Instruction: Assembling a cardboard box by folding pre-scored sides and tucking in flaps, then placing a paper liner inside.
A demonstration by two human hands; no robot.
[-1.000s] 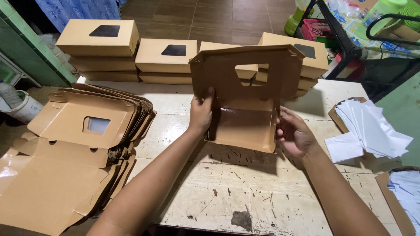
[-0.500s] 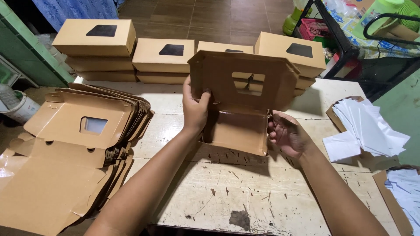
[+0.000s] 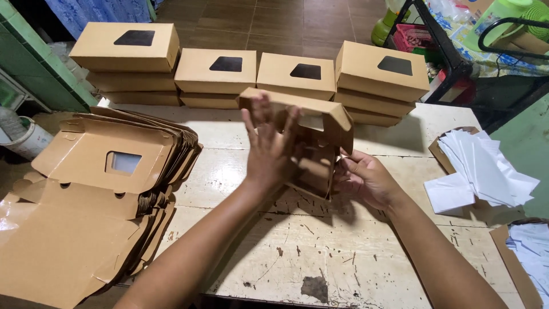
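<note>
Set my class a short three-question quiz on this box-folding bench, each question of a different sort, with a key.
1. True or false: the left hand lies flat on the table.
2. Which thing lies to the person's left? A) flat blanks B) white sheets C) green jug
3. What do both hands hold?

Key:
1. False; it is raised against the box.
2. A.
3. A half-folded brown box with a window; the right hand grips its lower side.
</note>
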